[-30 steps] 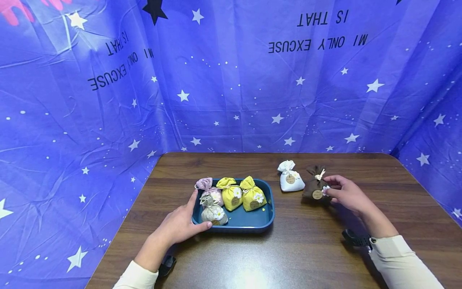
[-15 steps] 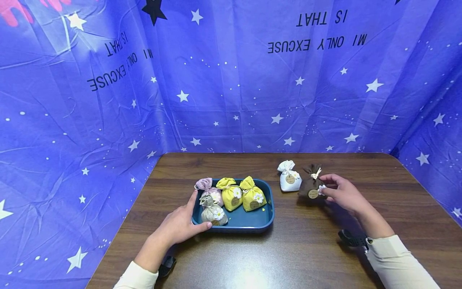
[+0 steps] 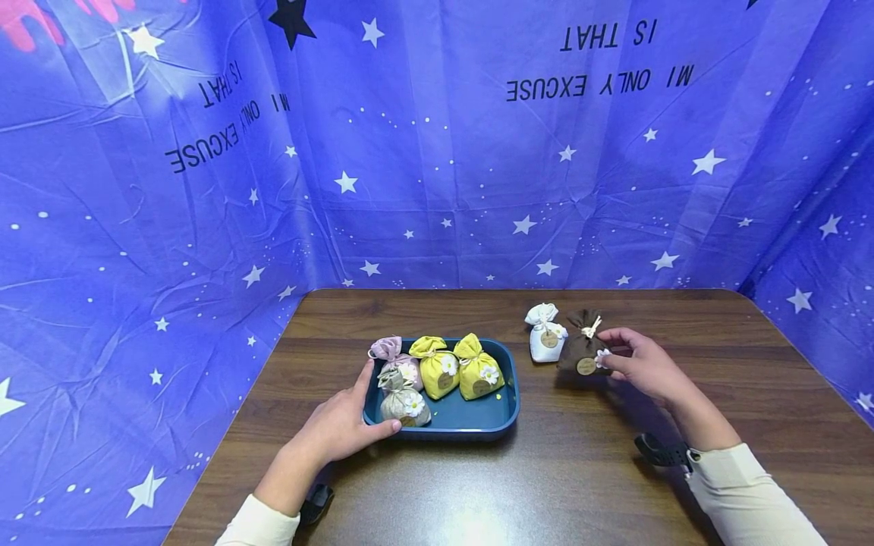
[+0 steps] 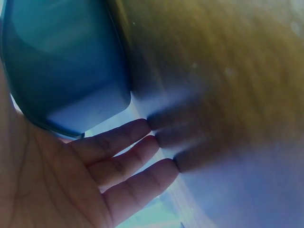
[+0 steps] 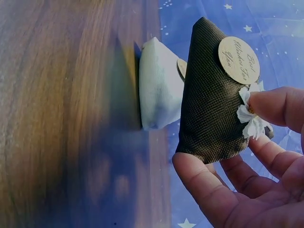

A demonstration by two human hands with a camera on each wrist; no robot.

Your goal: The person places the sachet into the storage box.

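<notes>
Between its thumb and fingers my right hand (image 3: pixel 645 369) pinches a dark brown drawstring sachet (image 3: pixel 580 353) with a pale bow, a round tag and a white flower. In the right wrist view the thumb presses near the flower of the brown sachet (image 5: pixel 209 95). Just left of it stands a white sachet (image 3: pixel 546 345). My left hand (image 3: pixel 341 417) rests against the left end of a blue tray (image 3: pixel 471 434), its fingers straight along the side. Inside the tray sit a pink sachet (image 3: pixel 388 349), a grey sachet (image 3: pixel 403 409) and two yellow sachets (image 3: pixel 437 371).
A brown wooden table (image 3: pixel 546 470) carries everything. Behind and beside it hangs a blue-purple cloth (image 3: pixel 437 189) printed with stars and lettering. The tray's front right floor (image 3: pixel 464 415) is bare apart from small yellow specks.
My right hand has shifted left with the brown sachet, which now stands closer to the white sachet and partly overlaps it in the head view. The left hand and tray have stayed put.
</notes>
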